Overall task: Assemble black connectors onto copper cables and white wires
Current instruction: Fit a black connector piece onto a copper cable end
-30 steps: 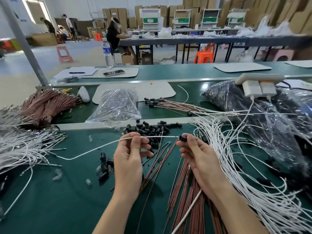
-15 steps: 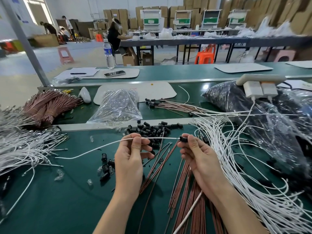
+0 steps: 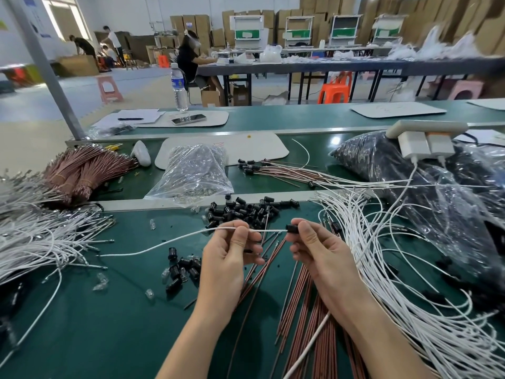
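My left hand [image 3: 229, 258] pinches a white wire [image 3: 169, 242] that trails left over the green mat. My right hand [image 3: 317, 250] pinches a black connector [image 3: 291, 228] at the wire's right end, thumb and forefinger around it. The two hands are held a little above the table, close together. Loose black connectors [image 3: 246, 210] lie in a pile just beyond my hands, and a smaller cluster of black connectors [image 3: 181, 272] lies to the left. Copper cables [image 3: 306, 310] fan out under my right forearm.
A tangle of white wires [image 3: 396, 269] covers the right side, another bundle of white wires [image 3: 32, 242] the left. Bundled copper cables [image 3: 82, 173], a clear bag of small parts [image 3: 192, 173] and finished cables [image 3: 287, 170] lie behind. Black bags [image 3: 410, 187] sit at right under white chargers [image 3: 423, 144].
Both hands hold nearly the same pose. The wire and connector stay between them, with only a slight shift of the view.
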`<state>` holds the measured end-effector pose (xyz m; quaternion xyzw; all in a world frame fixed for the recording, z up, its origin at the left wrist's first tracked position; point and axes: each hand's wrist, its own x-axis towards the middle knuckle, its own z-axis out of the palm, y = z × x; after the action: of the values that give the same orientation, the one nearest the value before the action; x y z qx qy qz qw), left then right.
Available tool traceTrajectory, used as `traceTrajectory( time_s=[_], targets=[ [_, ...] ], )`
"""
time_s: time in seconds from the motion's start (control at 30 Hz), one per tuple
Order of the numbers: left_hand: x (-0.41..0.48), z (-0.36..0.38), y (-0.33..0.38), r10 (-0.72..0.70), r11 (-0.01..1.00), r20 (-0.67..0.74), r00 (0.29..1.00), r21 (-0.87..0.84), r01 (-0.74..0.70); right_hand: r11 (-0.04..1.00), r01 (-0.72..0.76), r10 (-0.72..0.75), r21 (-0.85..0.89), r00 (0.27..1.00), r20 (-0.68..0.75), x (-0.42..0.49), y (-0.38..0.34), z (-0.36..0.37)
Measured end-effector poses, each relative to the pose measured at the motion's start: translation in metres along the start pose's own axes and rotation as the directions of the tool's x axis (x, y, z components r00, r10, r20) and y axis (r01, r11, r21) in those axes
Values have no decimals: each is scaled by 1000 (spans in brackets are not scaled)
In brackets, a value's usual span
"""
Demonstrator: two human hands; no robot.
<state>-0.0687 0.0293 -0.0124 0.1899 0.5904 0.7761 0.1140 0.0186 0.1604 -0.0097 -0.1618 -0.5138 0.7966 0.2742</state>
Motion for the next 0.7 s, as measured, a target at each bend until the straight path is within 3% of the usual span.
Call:
traceTrajectory(
  time_s=[0.23, 0.4, 0.47, 0.6, 0.7],
  targets=[
    [-9, 10, -6, -18, 999, 153, 988, -23, 22, 1000, 2, -3, 19, 998, 62, -3, 6, 3],
    [3, -3, 1, -152, 951, -71, 986, -283, 126, 995, -8, 6, 103, 1000, 22, 1, 1, -6],
    [1, -2, 0, -116, 971, -48, 992, -216, 103, 997, -15, 12, 70, 999, 48, -1, 3, -5],
    [-12, 15, -4, -87, 993, 158, 984, -66, 99, 1000, 4, -5, 9, 993, 115, -4, 8, 2],
    [-2, 4, 4, -178, 953, -4, 984, -251, 171, 997, 2, -6, 78, 999, 53, 0, 0, -8]
  ],
)
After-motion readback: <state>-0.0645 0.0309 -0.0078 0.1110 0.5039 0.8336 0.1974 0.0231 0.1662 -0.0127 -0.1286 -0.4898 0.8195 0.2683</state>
